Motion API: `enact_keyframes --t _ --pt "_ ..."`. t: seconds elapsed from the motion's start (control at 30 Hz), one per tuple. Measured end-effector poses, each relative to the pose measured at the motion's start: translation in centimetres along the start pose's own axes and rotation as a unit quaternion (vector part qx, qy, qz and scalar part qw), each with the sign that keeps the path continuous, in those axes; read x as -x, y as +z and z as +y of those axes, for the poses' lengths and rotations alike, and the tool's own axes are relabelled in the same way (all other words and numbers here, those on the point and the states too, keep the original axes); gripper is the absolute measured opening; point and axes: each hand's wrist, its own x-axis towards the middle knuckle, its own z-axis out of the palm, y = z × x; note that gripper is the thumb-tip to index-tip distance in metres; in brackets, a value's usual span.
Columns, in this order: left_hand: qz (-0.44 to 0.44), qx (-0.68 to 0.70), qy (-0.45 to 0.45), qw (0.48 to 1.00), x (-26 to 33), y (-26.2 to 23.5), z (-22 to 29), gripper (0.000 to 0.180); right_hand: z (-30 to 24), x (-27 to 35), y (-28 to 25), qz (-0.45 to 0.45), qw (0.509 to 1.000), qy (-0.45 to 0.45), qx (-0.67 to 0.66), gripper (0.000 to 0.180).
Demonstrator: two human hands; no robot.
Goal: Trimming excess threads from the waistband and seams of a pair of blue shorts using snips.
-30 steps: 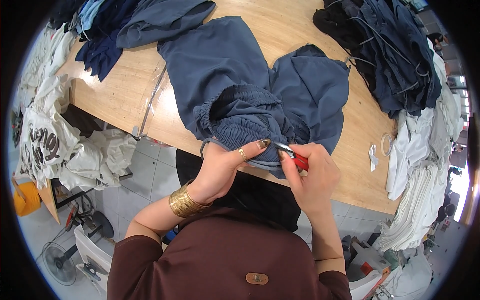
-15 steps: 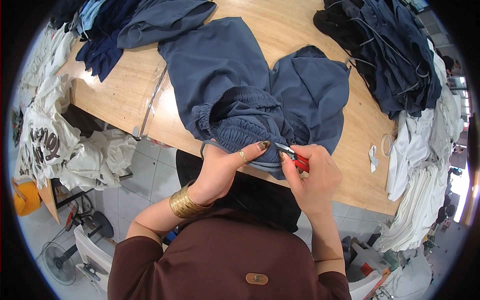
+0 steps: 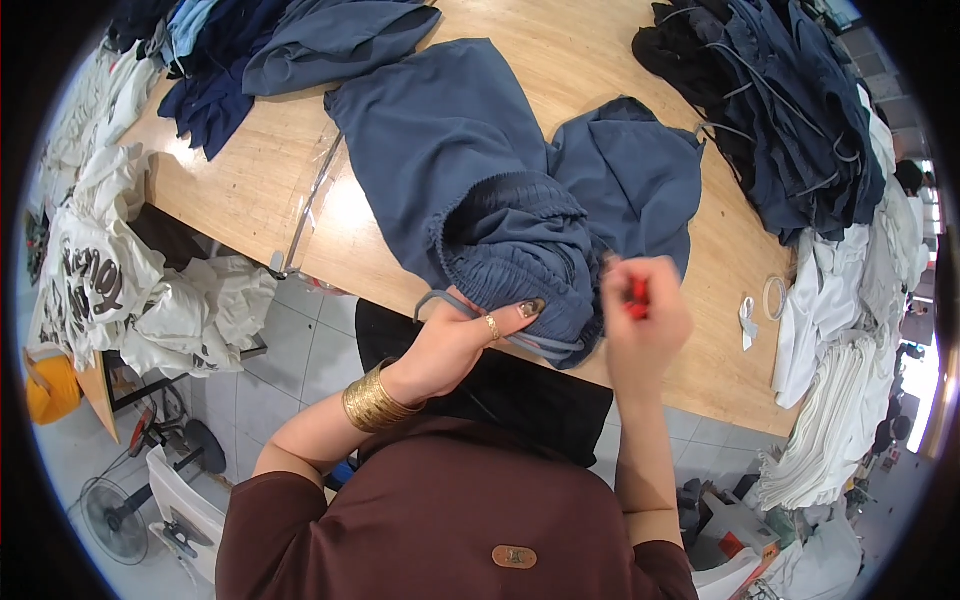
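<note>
A pair of blue-grey trousers or shorts [image 3: 450, 130] with a gathered elastic waistband lies across the table's near part. My left hand [image 3: 475, 325] grips the waistband at its near edge, thumb on top and fingers underneath. A grey drawstring loops out beside that hand. Just right of the waistband, my right hand [image 3: 650, 312] is closed around red-handled thread snips [image 3: 636, 297]. Motion blurs this hand, and the blades are hidden or smeared.
The wooden table [image 3: 235, 190] bears a dark heap of drawstring garments [image 3: 790, 120] at far right and more blue clothes [image 3: 335, 45] at far left. White garments hang at left [image 3: 95, 270] and right [image 3: 825, 420]. A tape roll [image 3: 774, 297] sits near the right edge.
My right hand with the snips has moved right, away from the waistband. The waistband and my left hand have shifted slightly right, and the gathered cloth has turned.
</note>
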Motion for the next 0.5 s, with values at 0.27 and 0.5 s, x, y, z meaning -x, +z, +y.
enact_keyframes --t 0.27,0.5 --pt "-0.055 -0.095 -0.017 0.994 0.1 -1.4 0.3 0.027 0.6 -3.8 -1.5 -0.087 0.979 0.056 -0.175 0.031" --pt "-0.260 -0.343 -0.071 0.900 -0.4 -1.9 3.7 0.023 2.9 -6.9 3.6 -0.458 0.807 0.129 -0.348 0.041"
